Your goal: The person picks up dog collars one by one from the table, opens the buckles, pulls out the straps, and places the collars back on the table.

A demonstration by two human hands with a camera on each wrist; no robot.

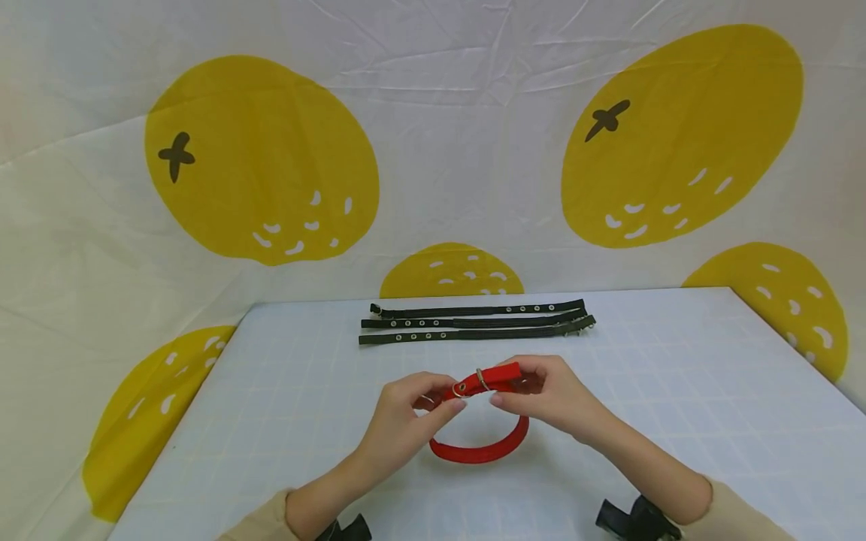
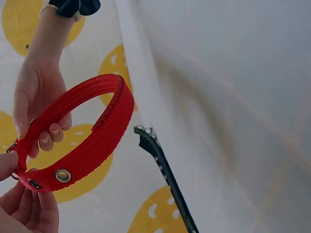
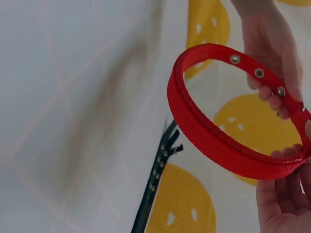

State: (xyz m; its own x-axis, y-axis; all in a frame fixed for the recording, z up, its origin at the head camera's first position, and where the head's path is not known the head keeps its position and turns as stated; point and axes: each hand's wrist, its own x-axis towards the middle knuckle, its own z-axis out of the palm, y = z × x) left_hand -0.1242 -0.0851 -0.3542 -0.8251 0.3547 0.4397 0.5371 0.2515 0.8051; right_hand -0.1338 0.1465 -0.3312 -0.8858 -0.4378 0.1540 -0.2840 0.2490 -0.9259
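Observation:
A red pet collar is held up over the table, closed into a loop that hangs below both hands. My left hand pinches it between thumb and fingers, beside a metal ring and an eyelet. On the other side my right hand grips the strap near its end, next to a metal loop. The left wrist view shows silver eyelets on the red collar and a stitched overlap. In the right wrist view the collar curves wide, its buckle area partly hidden by fingers.
Three black collars with eyelets lie side by side toward the back of the white table. Behind it hangs a white cloth printed with yellow fruit. Dark wrist devices sit near both sleeves.

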